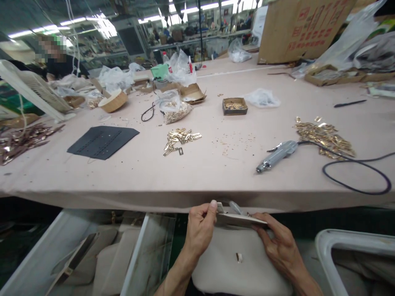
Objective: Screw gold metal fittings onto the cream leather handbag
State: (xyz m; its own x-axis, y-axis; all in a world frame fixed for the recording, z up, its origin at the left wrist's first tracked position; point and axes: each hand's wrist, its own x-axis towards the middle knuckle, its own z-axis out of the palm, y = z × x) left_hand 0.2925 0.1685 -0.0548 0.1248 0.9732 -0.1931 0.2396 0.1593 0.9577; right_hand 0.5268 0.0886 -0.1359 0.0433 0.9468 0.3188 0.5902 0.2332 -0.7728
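Note:
Below the table's front edge both my hands hold a cream-white leather bag piece (237, 263) in my lap. My left hand (199, 232) pinches the left end of its flat top flap (239, 220), thumb pressed on top. My right hand (276, 242) grips the flap's right end with fingers curled under it. A small metal fitting (238, 257) sits on the piece's front. A grey electric screwdriver (276, 155) with a black cord (354, 172) lies on the table just beyond my hands.
On the pink table (216, 172) lie a small pile of gold plates (180, 139), a bigger gold pile (324, 137), a black sheet (103, 142) and a small box of screws (235, 106). Bins with cream pieces (101, 255) stand below left. Another person (57, 57) sits far left.

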